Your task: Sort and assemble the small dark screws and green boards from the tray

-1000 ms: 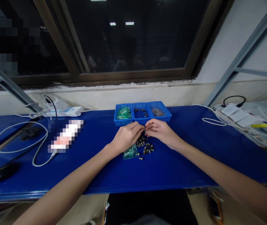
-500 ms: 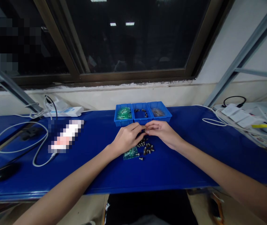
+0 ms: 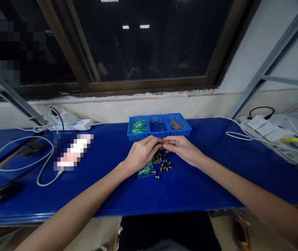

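My left hand and my right hand meet fingertip to fingertip over the blue table, both closed in a pinch. Whatever lies between the fingertips is too small and covered to make out. Just below them is a loose pile of small dark-and-silver screw-like parts, with a single one lying nearer the front. A green-tinted clear bag with small pieces in it rests beside the pile, partly behind my left wrist. Beyond my fingers stand three joined blue bins.
The left bin holds green bagged pieces, the middle one a few dark parts, the right one a brownish clear bag. A power strip, white cable and black mouse are at left; white adapters at right.
The fingertips of both hands have drawn closer together, and the small part glimpsed between them is now covered. Bins, bag and pile stay where they were.
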`<state>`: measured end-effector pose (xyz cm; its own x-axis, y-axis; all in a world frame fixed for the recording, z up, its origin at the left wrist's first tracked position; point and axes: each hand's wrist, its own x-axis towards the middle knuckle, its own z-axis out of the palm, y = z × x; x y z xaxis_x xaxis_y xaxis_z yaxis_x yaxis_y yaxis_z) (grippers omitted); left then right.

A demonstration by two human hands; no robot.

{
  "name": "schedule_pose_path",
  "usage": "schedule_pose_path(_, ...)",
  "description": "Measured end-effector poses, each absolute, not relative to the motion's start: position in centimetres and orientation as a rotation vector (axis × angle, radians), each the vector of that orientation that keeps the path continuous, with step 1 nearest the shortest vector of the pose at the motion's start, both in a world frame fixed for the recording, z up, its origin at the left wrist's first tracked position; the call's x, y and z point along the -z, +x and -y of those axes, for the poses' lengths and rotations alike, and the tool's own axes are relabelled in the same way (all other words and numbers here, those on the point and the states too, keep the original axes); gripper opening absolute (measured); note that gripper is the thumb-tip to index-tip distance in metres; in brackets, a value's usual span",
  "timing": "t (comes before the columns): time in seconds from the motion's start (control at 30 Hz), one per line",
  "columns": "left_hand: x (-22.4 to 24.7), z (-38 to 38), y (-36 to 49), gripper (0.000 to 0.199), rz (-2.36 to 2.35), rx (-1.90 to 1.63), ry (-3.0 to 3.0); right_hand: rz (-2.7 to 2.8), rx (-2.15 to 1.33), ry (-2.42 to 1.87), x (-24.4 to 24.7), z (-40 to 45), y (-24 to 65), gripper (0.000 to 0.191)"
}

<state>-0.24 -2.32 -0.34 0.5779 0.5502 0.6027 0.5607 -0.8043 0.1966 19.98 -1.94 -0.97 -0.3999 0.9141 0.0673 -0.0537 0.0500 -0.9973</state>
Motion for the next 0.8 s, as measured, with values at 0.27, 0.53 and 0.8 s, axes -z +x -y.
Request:
schedule_pose_path(0.27, 0.17, 2.26, -0.06, 0.021, 1.015, 1.116, -2.790, 1.578, -1.327, -0.966, 0.95, 2.52, 19.42, 0.022)
schedule_pose_path(0.53, 0.38, 2.28, -0.15, 0.019, 1.004, 1.081, -2.798, 1.700, -1.162, -0.949, 1.19, 2.25, 19.74, 0.020)
schedule_pose_path(0.8, 0.33, 2.40, -0.11, 0.016, 0.999, 1.042, -2.777, 1.657, -1.099, -0.917, 1.00, 2.28, 19.60, 0.022)
